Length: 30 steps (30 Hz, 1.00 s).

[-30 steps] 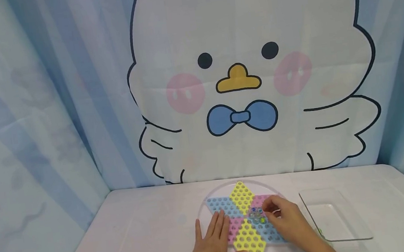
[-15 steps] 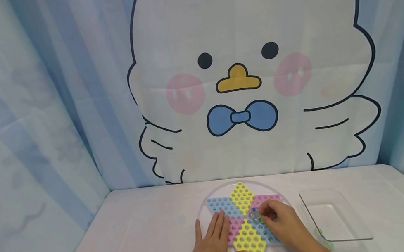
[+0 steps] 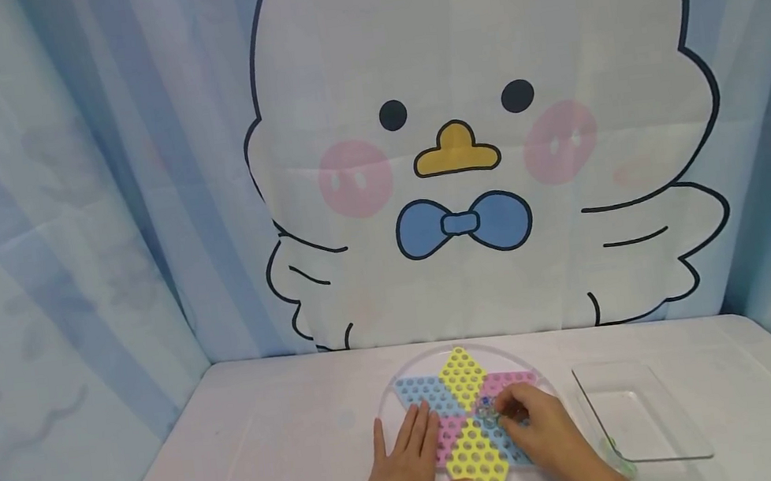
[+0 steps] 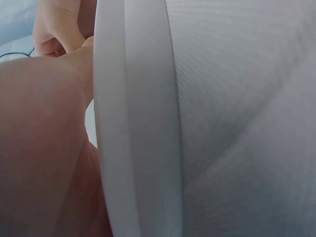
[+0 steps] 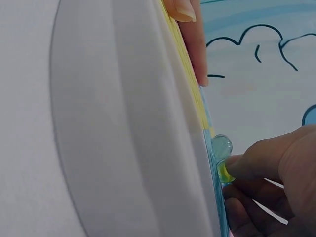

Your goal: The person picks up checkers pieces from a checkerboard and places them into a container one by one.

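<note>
A round Chinese checkers board (image 3: 477, 456) with a yellow, blue and pink star of holes lies on the table. My left hand (image 3: 410, 460) rests on its left side, fingers straight and spread, thumb on the near yellow point. Right of the centre, my right hand (image 3: 543, 429) has its thumb and fingers curled at a cluster of glass marbles (image 3: 486, 410). In the right wrist view, that hand (image 5: 281, 177) pinches a yellow-green marble (image 5: 225, 172) at the board's surface, and a clear marble (image 5: 222, 144) sits beside it. The left wrist view mostly shows the board's pale rim (image 4: 138, 123).
To the right stands a clear rectangular container (image 3: 636, 402). Greenish marbles (image 3: 626, 469) lie by its near left corner, partly behind my right forearm. A curtain with a cartoon bird (image 3: 469, 286) hangs behind the table's far edge.
My right hand has shifted slightly down, and its fingers now cover the yellow-green marble that showed a second ago. The left hand stays where it was.
</note>
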{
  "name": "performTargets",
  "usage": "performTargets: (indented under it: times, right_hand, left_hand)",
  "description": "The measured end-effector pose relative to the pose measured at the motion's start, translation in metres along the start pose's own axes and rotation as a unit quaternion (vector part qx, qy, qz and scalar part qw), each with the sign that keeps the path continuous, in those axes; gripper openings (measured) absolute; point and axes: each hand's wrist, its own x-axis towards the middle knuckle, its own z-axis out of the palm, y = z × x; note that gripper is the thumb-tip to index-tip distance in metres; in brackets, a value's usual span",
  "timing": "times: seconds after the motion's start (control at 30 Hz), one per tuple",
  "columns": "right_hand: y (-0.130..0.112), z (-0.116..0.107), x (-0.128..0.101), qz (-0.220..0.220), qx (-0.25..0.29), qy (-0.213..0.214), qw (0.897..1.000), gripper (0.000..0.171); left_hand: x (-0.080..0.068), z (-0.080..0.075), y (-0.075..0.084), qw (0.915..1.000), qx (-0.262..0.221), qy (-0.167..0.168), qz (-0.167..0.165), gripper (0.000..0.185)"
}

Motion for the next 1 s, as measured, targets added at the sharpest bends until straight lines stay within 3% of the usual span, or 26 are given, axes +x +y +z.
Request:
performTargets:
  times: [0.47,0.8,1.0]
  right_hand:
    - [0.0,0.001,0.001,-0.007,-0.014,-0.002,1.0,0.026]
    - [0.0,-0.008,0.002,-0.001,0.019,-0.002,1.0,0.023]
    - [-0.002,-0.013,0.002,-0.023,0.029,0.012,0.999,0.022]
  left_hand:
    - [0.0,0.0,0.001,1.0,-0.002,0.0,-0.007,0.105]
    - [0.0,-0.002,0.002,1.0,-0.003,-0.003,-0.006,0.106]
    - [0.001,-0.002,0.003,0.9998,-0.004,-0.01,-0.015,0.106]
